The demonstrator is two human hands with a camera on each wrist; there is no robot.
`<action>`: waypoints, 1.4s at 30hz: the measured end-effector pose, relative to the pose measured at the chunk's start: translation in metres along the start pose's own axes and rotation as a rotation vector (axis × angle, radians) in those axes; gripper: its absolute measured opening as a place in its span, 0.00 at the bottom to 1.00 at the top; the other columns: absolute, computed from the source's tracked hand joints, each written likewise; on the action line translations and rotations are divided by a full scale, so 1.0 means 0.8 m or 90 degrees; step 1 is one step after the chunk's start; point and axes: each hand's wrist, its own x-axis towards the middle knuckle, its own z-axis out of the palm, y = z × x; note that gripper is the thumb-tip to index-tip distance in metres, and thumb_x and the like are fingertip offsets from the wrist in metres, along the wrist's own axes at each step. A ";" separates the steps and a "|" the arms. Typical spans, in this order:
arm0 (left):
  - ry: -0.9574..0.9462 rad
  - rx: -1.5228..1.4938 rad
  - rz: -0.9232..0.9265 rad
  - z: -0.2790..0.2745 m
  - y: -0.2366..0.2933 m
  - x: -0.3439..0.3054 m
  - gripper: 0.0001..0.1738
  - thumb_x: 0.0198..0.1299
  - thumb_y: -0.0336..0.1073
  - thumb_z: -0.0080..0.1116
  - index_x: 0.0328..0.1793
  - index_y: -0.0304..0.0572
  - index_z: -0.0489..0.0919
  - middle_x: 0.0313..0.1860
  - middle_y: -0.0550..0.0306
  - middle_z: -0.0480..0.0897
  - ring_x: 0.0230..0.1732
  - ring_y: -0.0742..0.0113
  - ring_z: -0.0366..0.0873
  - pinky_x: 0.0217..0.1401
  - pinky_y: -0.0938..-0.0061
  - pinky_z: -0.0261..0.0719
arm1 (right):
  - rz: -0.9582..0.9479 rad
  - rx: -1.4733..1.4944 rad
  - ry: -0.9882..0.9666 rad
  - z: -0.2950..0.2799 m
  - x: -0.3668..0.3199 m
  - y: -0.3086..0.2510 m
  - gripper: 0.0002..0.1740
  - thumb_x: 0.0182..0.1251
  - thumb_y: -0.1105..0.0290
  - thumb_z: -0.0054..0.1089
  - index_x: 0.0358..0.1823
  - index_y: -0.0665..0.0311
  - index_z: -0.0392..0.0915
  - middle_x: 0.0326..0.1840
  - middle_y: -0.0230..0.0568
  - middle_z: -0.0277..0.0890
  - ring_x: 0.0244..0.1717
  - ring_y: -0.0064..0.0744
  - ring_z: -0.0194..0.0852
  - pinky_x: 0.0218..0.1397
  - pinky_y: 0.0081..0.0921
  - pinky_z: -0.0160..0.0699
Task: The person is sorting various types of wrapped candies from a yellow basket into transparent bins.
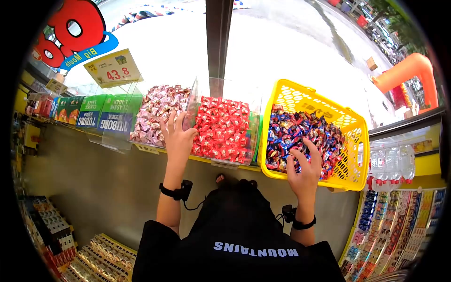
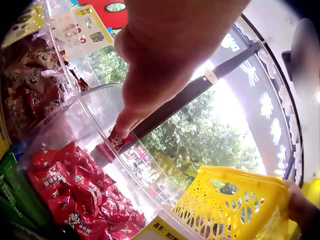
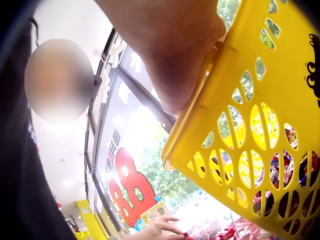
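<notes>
My left hand [image 1: 178, 138] is over the divider between the pink candies [image 1: 162, 105] and the red candies [image 1: 223, 127]. In the left wrist view, the left hand [image 2: 160, 65] pinches one red wrapped candy [image 2: 118, 141] above the clear bin wall, with red candies [image 2: 85, 190] below. My right hand [image 1: 305, 174] reaches over the near rim of the yellow basket [image 1: 359, 141], fingers loosely bent above blue and red wrapped candies [image 1: 300, 131]. From the right wrist camera, the right hand [image 3: 170, 60] is at the basket rim [image 3: 187, 117] and its fingertips are hidden.
Green beer boxes [image 1: 91, 110] stand left of the bins, below a price sign [image 1: 112, 68]. A window post [image 1: 218, 37] rises behind the bins. Bottled water [image 1: 392, 162] and shelves of packets [image 1: 394, 225] are at right, with more shelves [image 1: 101, 258] at lower left.
</notes>
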 end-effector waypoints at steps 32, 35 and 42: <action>-0.057 -0.245 0.199 -0.083 0.321 0.059 0.21 0.63 0.34 0.75 0.63 0.49 0.89 0.79 0.45 0.76 0.85 0.39 0.66 0.91 0.37 0.55 | 0.017 0.008 0.032 -0.148 -0.056 0.178 0.16 0.64 0.70 0.76 0.54 0.58 0.88 0.70 0.48 0.80 0.73 0.53 0.77 0.82 0.57 0.68; -0.078 -0.245 0.225 -0.095 0.370 0.079 0.24 0.61 0.33 0.76 0.65 0.49 0.88 0.79 0.44 0.75 0.85 0.37 0.66 0.90 0.38 0.58 | 0.035 -0.033 0.056 -0.176 -0.072 0.238 0.17 0.64 0.71 0.76 0.54 0.58 0.88 0.70 0.48 0.80 0.73 0.53 0.77 0.82 0.55 0.69; -0.074 -0.197 0.335 -0.103 0.478 0.151 0.26 0.60 0.30 0.77 0.66 0.49 0.88 0.81 0.46 0.75 0.84 0.35 0.67 0.86 0.42 0.65 | 0.013 0.001 0.083 -0.198 -0.079 0.318 0.15 0.64 0.71 0.75 0.52 0.58 0.90 0.71 0.48 0.80 0.73 0.54 0.77 0.82 0.57 0.68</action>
